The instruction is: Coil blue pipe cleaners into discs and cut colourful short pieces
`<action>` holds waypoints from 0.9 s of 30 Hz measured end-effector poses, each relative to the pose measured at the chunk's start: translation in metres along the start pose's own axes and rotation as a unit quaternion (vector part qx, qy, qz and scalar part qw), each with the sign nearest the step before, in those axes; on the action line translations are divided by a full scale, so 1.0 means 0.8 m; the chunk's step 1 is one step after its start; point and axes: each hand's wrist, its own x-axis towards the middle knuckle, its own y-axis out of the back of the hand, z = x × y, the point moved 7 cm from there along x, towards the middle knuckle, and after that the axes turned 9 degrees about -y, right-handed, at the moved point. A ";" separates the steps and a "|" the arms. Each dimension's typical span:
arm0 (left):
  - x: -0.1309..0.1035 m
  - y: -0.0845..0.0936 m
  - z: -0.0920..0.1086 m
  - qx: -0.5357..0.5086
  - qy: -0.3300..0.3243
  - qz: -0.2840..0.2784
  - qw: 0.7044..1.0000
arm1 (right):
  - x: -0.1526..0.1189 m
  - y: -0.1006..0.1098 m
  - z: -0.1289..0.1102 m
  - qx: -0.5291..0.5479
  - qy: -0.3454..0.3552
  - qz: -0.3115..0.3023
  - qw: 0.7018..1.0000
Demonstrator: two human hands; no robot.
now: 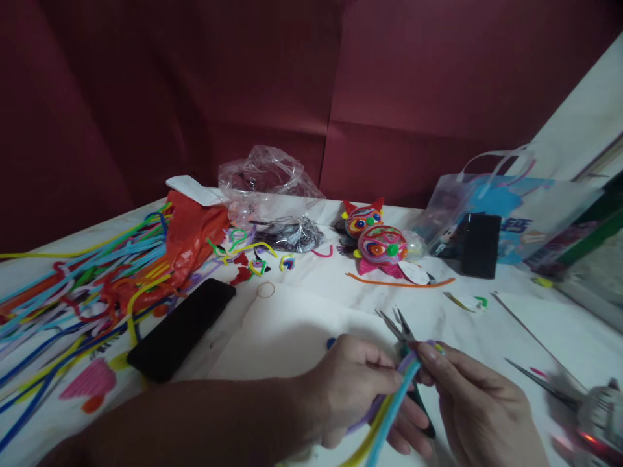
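Note:
My left hand (357, 383) is closed around a few fuzzy pipe cleaners (392, 415), light blue, yellow and purple, whose long ends hang toward me. My right hand (479, 399) pinches the purple and blue ones at their upper end, close to the left fingertips. Long-nosed pliers (398, 329) show between the hands, jaws apart and pointing away, with a dark green handle running beneath the left fingers. Whether a hand grips the pliers or they lie on the paper, I cannot tell. A small dark blue piece (331, 342) lies partly hidden by the left hand.
Loose pipe cleaners (87, 285) and a black phone (182, 331) lie left. Behind are a clear plastic bag (267, 175), two colourful animal-faced ornaments (382, 250) and an orange pipe cleaner (399, 283). Right are another phone (481, 246), a carrier bag (530, 201) and a glue gun-like tool (601, 415).

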 end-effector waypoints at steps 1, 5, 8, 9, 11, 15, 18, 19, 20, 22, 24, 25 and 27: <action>0.000 0.000 0.000 0.001 0.000 0.002 1.000 | 0.000 0.003 0.000 -0.010 0.007 0.012 1.000; -0.001 -0.001 -0.001 0.004 0.003 0.010 1.000 | -0.004 0.009 -0.004 -0.050 0.031 0.057 0.997; 0.000 -0.001 -0.003 0.010 0.006 0.016 1.000 | -0.009 0.008 -0.013 -0.066 0.057 0.078 0.993; 0.000 -0.001 -0.004 0.014 0.008 0.018 1.000 | -0.011 0.006 -0.017 -0.070 0.069 0.081 0.992; 0.001 0.000 -0.005 0.029 0.014 0.018 0.999 | -0.015 0.001 -0.025 -0.084 0.093 0.080 0.989; 0.001 0.009 -0.002 0.089 0.004 0.055 0.994 | -0.019 -0.005 -0.032 -0.115 0.123 0.068 0.983; 0.000 0.014 0.003 0.124 -0.015 0.072 0.990 | -0.012 -0.003 -0.021 -0.064 0.081 0.063 0.993; 0.000 0.015 0.005 0.136 -0.024 0.072 0.988 | -0.008 -0.003 -0.016 -0.033 0.059 0.054 0.996; -0.001 0.016 0.007 0.149 -0.033 0.075 0.986 | -0.005 -0.005 -0.011 -0.002 0.036 0.038 0.999; -0.001 0.017 0.012 0.160 -0.047 0.083 0.982 | -0.001 -0.010 -0.003 0.052 -0.003 -0.009 0.999; -0.002 0.017 0.016 0.159 -0.054 0.090 0.982 | 0.001 -0.018 0.001 0.089 -0.031 -0.063 0.994; -0.002 0.016 0.017 0.156 -0.056 0.092 0.982 | 0.000 -0.021 0.002 0.100 -0.042 -0.084 0.991; -0.001 0.016 0.020 0.154 -0.065 0.097 0.981 | -0.001 -0.025 0.002 0.116 -0.050 -0.101 0.987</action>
